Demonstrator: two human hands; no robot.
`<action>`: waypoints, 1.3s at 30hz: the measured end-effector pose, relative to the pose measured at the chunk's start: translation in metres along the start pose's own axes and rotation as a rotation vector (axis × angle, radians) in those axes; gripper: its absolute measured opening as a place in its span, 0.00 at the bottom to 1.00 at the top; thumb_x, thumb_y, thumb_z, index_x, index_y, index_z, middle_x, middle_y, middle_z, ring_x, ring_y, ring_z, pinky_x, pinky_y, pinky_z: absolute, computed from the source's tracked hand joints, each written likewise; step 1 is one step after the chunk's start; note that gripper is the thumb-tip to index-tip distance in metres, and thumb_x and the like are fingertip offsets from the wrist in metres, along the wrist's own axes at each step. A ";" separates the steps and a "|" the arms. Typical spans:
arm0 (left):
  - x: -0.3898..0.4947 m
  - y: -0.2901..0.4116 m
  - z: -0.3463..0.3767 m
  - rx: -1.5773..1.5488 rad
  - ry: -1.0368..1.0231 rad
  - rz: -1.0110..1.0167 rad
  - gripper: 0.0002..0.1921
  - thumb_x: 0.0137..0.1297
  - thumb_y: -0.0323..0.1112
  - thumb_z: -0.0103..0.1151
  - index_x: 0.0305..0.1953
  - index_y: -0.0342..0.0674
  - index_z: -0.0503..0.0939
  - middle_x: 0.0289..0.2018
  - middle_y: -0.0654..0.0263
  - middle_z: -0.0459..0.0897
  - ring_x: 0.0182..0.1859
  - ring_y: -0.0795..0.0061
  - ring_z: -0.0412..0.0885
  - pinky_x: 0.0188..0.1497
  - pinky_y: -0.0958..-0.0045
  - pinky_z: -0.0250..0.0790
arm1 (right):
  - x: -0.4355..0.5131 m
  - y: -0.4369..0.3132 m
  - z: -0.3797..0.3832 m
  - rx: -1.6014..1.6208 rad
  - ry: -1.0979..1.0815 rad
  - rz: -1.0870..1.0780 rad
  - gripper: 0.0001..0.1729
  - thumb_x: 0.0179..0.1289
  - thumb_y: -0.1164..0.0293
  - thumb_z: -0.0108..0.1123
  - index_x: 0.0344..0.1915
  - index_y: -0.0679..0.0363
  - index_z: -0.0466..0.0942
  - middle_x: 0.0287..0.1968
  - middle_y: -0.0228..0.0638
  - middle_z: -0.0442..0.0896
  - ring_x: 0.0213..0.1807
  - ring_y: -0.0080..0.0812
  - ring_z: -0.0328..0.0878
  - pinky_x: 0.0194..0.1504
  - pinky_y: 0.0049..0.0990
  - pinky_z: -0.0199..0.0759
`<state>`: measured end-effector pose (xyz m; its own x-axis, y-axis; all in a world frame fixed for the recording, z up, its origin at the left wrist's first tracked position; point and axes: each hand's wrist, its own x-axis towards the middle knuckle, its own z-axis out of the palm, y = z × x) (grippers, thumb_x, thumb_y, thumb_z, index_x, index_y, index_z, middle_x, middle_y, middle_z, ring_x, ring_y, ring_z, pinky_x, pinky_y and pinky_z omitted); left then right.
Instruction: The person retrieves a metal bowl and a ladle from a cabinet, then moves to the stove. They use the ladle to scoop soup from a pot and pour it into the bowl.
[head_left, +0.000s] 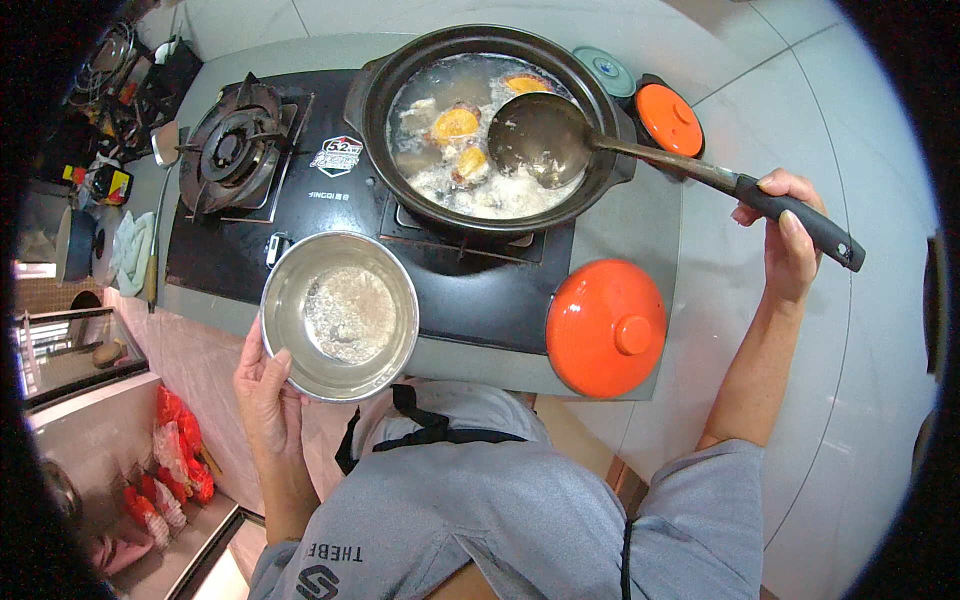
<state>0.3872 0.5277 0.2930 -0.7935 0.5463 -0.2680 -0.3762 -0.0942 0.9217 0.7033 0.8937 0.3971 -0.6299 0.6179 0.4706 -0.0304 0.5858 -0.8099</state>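
My right hand (791, 214) grips the black handle of a metal ladle (540, 139). The ladle's bowl rests at the right side of a dark clay pot (379, 161), partly in the broth. White foam (487, 196) gathers at the pot's near side, and several orange-yellow pieces (456, 125) float in the cloudy liquid. In my left hand (270, 375) is a stainless steel bowl (289, 300), held by its near left rim in front of the stove. A little cloudy, foamy liquid (351, 315) covers the bowl's bottom.
An orange pot lid (592, 322) lies at the counter's near right. The unused burner (229, 150) of the gas stove (480, 300) is on the left. A small orange-lidded pot (670, 120) and a green lid (604, 71) stand behind at right. Left lie a spatula (159, 217) and cloth (133, 251).
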 end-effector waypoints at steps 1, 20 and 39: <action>0.000 0.000 0.000 -0.010 -0.014 0.007 0.29 0.57 0.23 0.56 0.61 0.24 0.61 0.40 0.54 0.81 0.26 0.81 0.81 0.14 0.87 0.70 | -0.001 -0.001 0.001 0.003 -0.003 -0.001 0.21 0.53 0.62 0.52 0.40 0.68 0.74 0.31 0.44 0.78 0.28 0.32 0.80 0.30 0.27 0.76; 0.007 -0.007 -0.007 -0.013 -0.030 -0.009 0.29 0.58 0.23 0.55 0.61 0.25 0.60 0.42 0.54 0.80 0.29 0.80 0.81 0.18 0.86 0.72 | 0.006 -0.010 0.029 0.057 -0.108 -0.015 0.21 0.51 0.63 0.55 0.38 0.70 0.76 0.32 0.44 0.79 0.26 0.32 0.79 0.30 0.26 0.76; 0.020 -0.007 -0.025 -0.020 -0.048 -0.005 0.28 0.58 0.23 0.53 0.61 0.25 0.61 0.38 0.58 0.81 0.25 0.84 0.79 0.16 0.86 0.68 | 0.026 -0.005 0.056 0.094 0.203 0.157 0.20 0.63 0.62 0.47 0.45 0.67 0.73 0.26 0.39 0.79 0.24 0.25 0.77 0.28 0.21 0.72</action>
<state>0.3619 0.5189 0.2738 -0.7681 0.5858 -0.2586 -0.3901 -0.1079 0.9144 0.6430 0.8776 0.3934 -0.4647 0.7950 0.3899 -0.0228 0.4295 -0.9028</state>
